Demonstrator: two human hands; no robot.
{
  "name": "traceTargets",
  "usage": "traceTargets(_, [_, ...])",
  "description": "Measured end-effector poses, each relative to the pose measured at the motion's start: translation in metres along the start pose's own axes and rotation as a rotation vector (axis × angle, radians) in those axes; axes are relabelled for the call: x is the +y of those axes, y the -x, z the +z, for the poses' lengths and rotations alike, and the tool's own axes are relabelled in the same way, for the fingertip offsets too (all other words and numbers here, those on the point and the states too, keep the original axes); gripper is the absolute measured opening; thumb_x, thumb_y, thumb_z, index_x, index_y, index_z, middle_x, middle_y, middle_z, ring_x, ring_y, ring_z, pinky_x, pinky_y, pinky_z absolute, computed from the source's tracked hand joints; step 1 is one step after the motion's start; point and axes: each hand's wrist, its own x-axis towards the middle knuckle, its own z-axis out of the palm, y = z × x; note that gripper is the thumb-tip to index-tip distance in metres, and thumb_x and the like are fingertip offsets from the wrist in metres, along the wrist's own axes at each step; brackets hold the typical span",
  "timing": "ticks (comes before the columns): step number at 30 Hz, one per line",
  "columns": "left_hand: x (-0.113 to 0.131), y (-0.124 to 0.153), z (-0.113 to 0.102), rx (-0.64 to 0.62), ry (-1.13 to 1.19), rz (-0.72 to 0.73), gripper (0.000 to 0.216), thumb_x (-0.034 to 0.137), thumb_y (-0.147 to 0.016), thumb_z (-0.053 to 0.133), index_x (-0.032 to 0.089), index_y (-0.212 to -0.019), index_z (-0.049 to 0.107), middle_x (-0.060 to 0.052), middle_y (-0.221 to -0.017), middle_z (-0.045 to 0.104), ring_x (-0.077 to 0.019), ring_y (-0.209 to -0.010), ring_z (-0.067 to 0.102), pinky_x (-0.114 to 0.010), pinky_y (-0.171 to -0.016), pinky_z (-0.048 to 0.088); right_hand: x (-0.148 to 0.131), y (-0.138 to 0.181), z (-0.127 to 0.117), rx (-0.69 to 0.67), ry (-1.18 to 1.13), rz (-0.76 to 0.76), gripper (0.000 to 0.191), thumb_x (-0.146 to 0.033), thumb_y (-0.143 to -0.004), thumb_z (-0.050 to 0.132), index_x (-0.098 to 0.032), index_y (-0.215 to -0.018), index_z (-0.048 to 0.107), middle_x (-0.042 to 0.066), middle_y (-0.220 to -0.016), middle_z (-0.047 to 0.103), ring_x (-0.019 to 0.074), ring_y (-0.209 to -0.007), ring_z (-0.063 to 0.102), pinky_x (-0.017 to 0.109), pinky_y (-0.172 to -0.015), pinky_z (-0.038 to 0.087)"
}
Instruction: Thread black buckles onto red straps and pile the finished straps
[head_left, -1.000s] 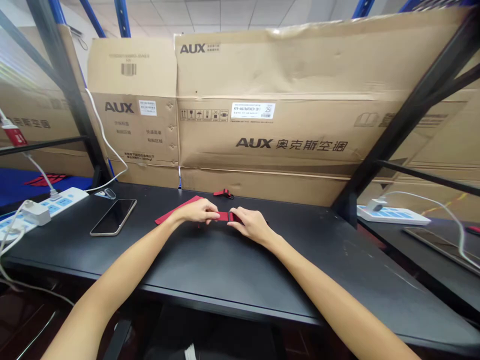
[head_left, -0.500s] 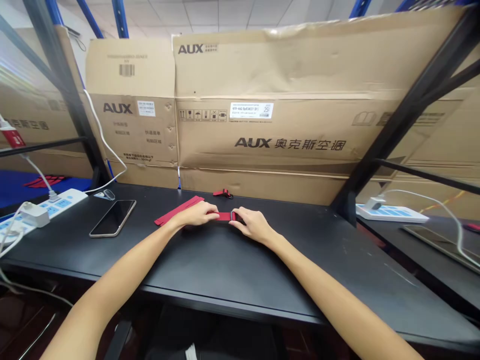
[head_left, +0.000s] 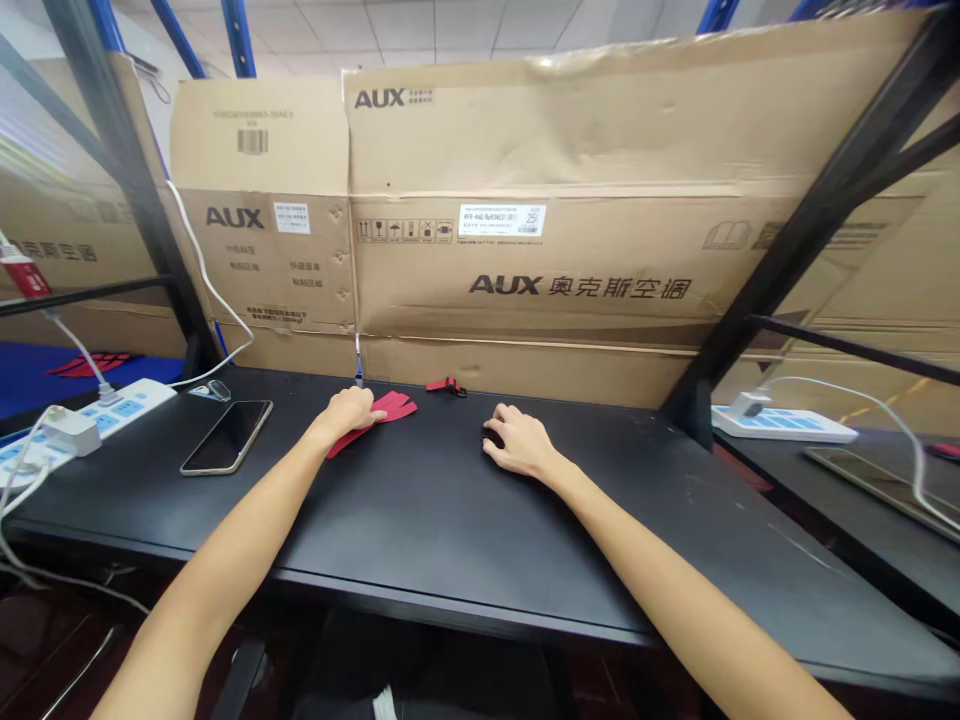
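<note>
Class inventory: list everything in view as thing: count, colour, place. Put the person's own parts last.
Straps: several overlapping, red, at the left hand
Buckled strap: one, red and black, table's rear
Dark item: one, black, under the right hand, mostly hidden
Phone: one, black-faced, table's left
Small item: one, grey, behind the phone
Power strips: two, white and blue, far left and right
Cables: several, white, both sides
Cardboard: several panels, brown, behind the table
Table: one, black, centre
Posts: several, black and blue, both sides
Red pieces: several, red, far left
Left hand: one, at the straps
Right hand: one, over the dark item
</note>
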Motion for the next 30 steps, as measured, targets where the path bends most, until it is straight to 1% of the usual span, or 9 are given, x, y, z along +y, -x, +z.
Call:
traceTargets(2, [0.004,0.001,0.0,-0.043,-0.044,-0.018,0.057,0.062,-0.074,0.053,0.015,-0.106,0.059,-0.018,-0.113,0.06,-0.0308,-0.103,0.059,-0.036,-0.084,0.044,-0.001,0.0,0.001,-0.002,0.006,-0.005,0.03,-0.041,-0.084,0.049,-0.02,-0.097,0.065,0.01,-0.1,0.055,0.0228,-0.091,0.049,0.032,-0.074,0.039])
traceTargets(4, [0.007,0.002,-0.001,-0.075,-0.072,-0.011,0.058,0.062,-0.074,0.054,0.016,-0.11,0.058,-0.017,-0.117,0.059,-0.0304,-0.106,0.057,-0.037,-0.086,0.044,-0.001,0.0,0.003,0.019,-0.009,0.005,0.035,-0.048,-0.085,0.046,-0.02,-0.099,0.064,0.01,-0.104,0.054,0.024,-0.095,0.048,0.035,-0.079,0.038])
traceTargets(9, [0.009,0.0,0.003,-0.05,-0.125,0.028,0.04,0.046,-0.084,0.049,0.02,-0.112,0.058,-0.014,-0.118,0.059,-0.0288,-0.106,0.057,-0.039,-0.088,0.044,0.0,0.0,0.012,0.026,-0.085,0.082,0.04,-0.056,-0.086,0.04,-0.023,-0.099,0.061,0.01,-0.108,0.052,0.0261,-0.098,0.046,0.038,-0.079,0.037])
traceTargets(12, [0.01,0.0,0.005,-0.026,-0.136,0.024,0.037,0.042,-0.086,0.046,0.019,-0.112,0.059,-0.016,-0.118,0.058,-0.0299,-0.107,0.057,-0.041,-0.089,0.043,0.001,-0.001,0.018,0.015,-0.123,0.115,0.039,-0.056,-0.086,0.04,-0.024,-0.097,0.06,0.01,-0.107,0.053,0.026,-0.097,0.046,0.039,-0.078,0.038])
traceTargets(16, [0.011,0.002,0.004,-0.009,-0.138,0.004,0.046,0.051,-0.083,0.048,0.017,-0.113,0.06,-0.018,-0.119,0.057,-0.0314,-0.108,0.056,-0.043,-0.09,0.043,0.002,-0.001,0.02,0.004,-0.138,0.146,0.039,-0.057,-0.085,0.041,-0.023,-0.094,0.059,0.01,-0.105,0.053,0.0263,-0.097,0.046,0.039,-0.078,0.038])
traceTargets(18, [0.01,0.004,0.002,-0.033,-0.131,-0.005,0.054,0.059,-0.078,0.051,0.017,-0.111,0.06,-0.018,-0.118,0.058,-0.0322,-0.108,0.055,-0.042,-0.089,0.043,0.002,-0.002,0.019,-0.004,-0.143,0.16,0.04,-0.057,-0.085,0.041,-0.023,-0.095,0.058,0.01,-0.105,0.053,0.0267,-0.098,0.046,0.04,-0.078,0.038])
traceTargets(20, [0.009,0.006,0.0,-0.072,-0.126,-0.006,0.057,0.062,-0.074,0.054,0.018,-0.11,0.062,-0.017,-0.118,0.058,-0.0324,-0.108,0.056,-0.041,-0.089,0.044,0.002,-0.001,0.019,-0.007,-0.153,0.166,0.04,-0.057,-0.085,0.041,-0.024,-0.099,0.058,0.009,-0.106,0.054,0.027,-0.098,0.046,0.041,-0.078,0.038])
traceTargets(24, [0.009,0.007,0.0,-0.081,-0.149,0.007,0.046,0.05,-0.078,0.055,0.017,-0.108,0.063,-0.018,-0.118,0.058,-0.0314,-0.103,0.059,-0.04,-0.085,0.046,0.002,-0.001,0.019,-0.018,-0.164,0.16,0.041,-0.057,-0.086,0.04,-0.026,-0.107,0.057,0.01,-0.11,0.053,0.0281,-0.101,0.045,0.042,-0.08,0.037])
traceTargets(30, [0.014,0.004,0.006,0.002,-0.166,0.022,0.031,0.031,-0.086,0.046,0.014,-0.105,0.065,-0.019,-0.112,0.061,-0.0305,-0.103,0.059,-0.042,-0.087,0.044,0.003,-0.001,0.021,-0.03,-0.156,0.15,0.043,-0.057,-0.086,0.038,-0.026,-0.106,0.059,0.011,-0.111,0.052,0.0287,-0.102,0.045,0.043,-0.081,0.037])
